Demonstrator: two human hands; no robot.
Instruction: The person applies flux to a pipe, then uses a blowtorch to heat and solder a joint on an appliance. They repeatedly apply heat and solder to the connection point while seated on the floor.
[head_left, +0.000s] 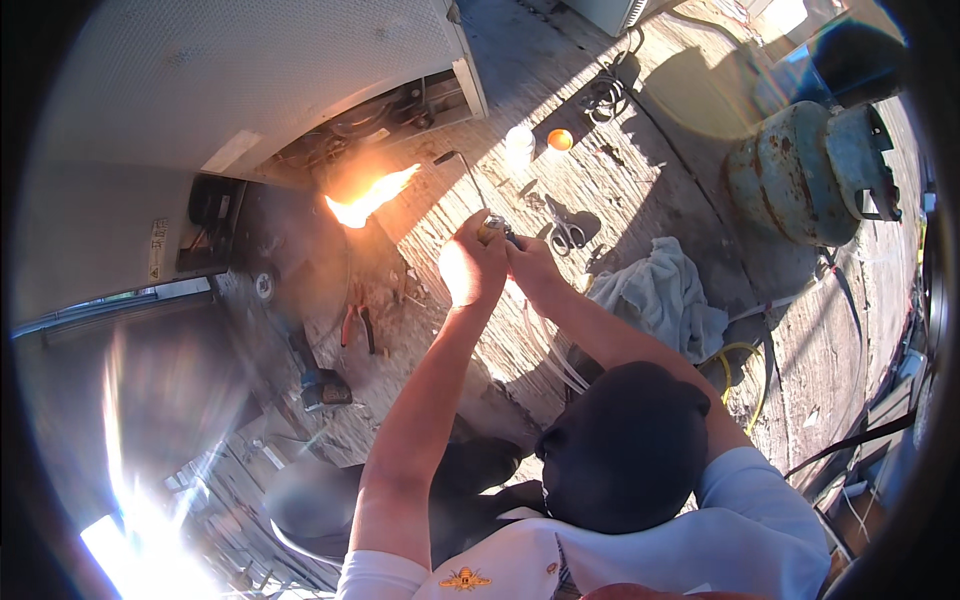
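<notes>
Both my hands are closed around the grip of a gas torch (477,187), whose thin bent tube ends in a dark nozzle. My left hand (472,265) wraps the handle, and my right hand (535,272) grips beside it at the valve end; its fingertips are partly hidden. A bright orange flame (372,198) burns to the left of the nozzle, near the opening at the base of a metal cabinet (270,75). Pale hoses (552,355) run back from below my hands. Scissors (567,236) lie on the wooden floor, right of my right hand.
A rusty gas cylinder (785,175) stands at the right, with a crumpled cloth (668,300) nearer me. Pliers (358,328) and a cordless power tool (325,388) lie at the left. A white container (520,147), an orange round item (560,140) and coiled cable (604,98) sit beyond.
</notes>
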